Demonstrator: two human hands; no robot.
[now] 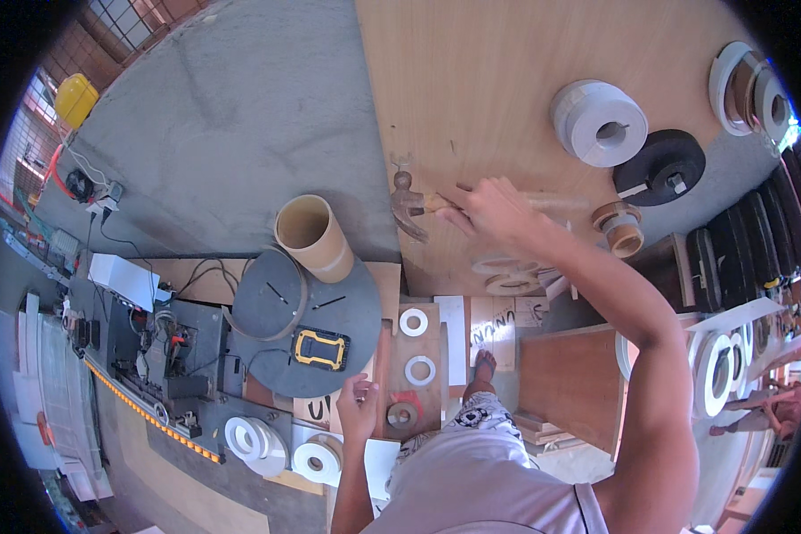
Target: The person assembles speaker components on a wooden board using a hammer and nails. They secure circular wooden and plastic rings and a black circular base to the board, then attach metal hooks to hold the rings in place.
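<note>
My right hand (497, 212) is raised in front of the wooden panel, its fingers closed round the handle of a claw hammer (407, 205). The metal head points left, near the panel's left edge. Lower down, my left hand (356, 408) hangs beside the rim of a round grey disc-shaped tabletop (347, 298); its fingers are loosely bent and apart, with nothing visible in them. On that tabletop lie a yellow-and-black device (319, 349), two dark pen-like sticks and a hoop-like band. A brown cardboard tube (313, 238) stands at its far edge.
White edge-band rolls (599, 123) and a black roll (659, 167) hang on the wooden panel (472, 80). A machine with cables (173, 356) stands at left. White rings (419, 370) lie on a board ahead of me. A wooden cabinet (570, 383) stands at right.
</note>
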